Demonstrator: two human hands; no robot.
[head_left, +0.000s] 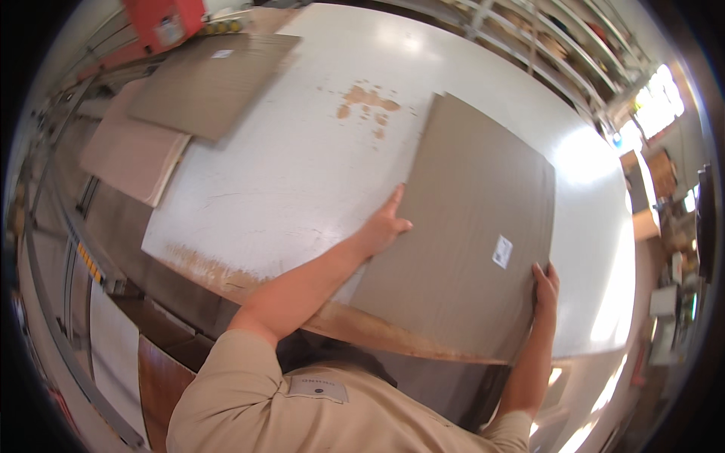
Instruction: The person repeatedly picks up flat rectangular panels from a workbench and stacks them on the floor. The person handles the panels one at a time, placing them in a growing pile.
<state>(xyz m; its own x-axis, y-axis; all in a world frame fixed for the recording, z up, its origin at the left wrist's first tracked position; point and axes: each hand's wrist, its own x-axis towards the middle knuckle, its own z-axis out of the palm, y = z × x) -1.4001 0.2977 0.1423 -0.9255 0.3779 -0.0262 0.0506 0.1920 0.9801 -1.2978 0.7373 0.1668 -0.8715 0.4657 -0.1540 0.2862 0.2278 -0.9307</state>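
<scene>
A large grey-brown rectangular panel (472,204) with a small white label (502,251) lies at a slant on the white worktable, its near end at the table's front edge. My left hand (383,225) grips the panel's left edge, thumb over the top face and index finger stretched along the side. On the opposite long edge, lower down, my right hand (545,287) has its thumb and a finger at the rim; its other fingers are hidden. Whether one panel or more lie in this stack, I cannot tell.
The white tabletop (264,189) has worn brown patches. At its far left, another grey-brown panel (215,83) overlaps a pinkish board (132,155). A red machine part (162,23) stands behind them. Metal shelving (544,38) runs along the back right; a metal rail (83,245) is at left.
</scene>
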